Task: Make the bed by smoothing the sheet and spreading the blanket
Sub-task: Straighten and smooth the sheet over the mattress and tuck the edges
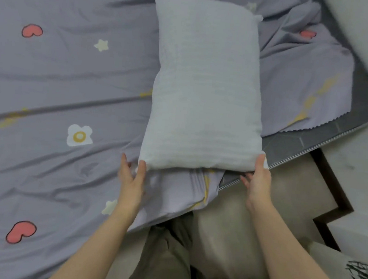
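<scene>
Through the head camera I saw the pale pillow (pixel 205 86) lying lengthwise on the grey sheet (pixel 51 74), its near end at the bed's edge. The right hand (pixel 259 182) pinched the pillow's near right corner, thumb on top and fingers tucked under. The left hand (pixel 131 177) was released, its fingers straight and only the thumb resting against the near left corner. The sheet, printed with hearts, stars and flowers, covered the bed in long creases. It was bunched on the right, leaving the dark mattress (pixel 362 105) corner bare.
</scene>
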`<state>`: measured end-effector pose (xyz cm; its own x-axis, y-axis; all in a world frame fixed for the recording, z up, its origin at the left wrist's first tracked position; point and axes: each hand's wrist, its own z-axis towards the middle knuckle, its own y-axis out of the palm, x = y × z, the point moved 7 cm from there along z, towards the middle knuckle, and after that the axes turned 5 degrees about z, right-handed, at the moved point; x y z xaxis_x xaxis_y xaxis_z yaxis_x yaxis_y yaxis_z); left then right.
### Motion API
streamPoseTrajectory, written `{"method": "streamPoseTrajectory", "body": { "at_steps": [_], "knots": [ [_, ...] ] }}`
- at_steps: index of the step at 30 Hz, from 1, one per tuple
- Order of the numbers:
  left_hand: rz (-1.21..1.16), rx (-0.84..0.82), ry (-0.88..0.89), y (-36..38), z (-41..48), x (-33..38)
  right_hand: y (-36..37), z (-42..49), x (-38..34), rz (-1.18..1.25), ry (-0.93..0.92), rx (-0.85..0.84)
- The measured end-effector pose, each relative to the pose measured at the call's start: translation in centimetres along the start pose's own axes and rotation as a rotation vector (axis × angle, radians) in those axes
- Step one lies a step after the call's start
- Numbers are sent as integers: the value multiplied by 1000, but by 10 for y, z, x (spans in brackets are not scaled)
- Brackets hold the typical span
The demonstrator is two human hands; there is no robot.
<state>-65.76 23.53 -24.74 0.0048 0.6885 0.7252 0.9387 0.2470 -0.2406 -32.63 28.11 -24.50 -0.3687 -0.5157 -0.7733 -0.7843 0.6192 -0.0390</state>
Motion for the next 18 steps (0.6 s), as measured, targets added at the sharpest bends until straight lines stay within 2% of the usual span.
{"method": "streamPoseTrajectory", "body": {
  "at_steps": [2, 6, 12, 18],
  "knots": [
    [-60, -21, -8, 11, 17, 31, 20, 12, -15, 58, 77, -65],
    [-86, -196, -2, 47, 51, 88, 56, 34, -39, 78, 185, -111],
    [-79, -260, -26, 78, 84, 150, 102, 47, -85, -65, 321, -414],
    [-87, -294, 138, 99, 93, 226, 129, 68, -150, 47, 347, -651]
  ]
}}
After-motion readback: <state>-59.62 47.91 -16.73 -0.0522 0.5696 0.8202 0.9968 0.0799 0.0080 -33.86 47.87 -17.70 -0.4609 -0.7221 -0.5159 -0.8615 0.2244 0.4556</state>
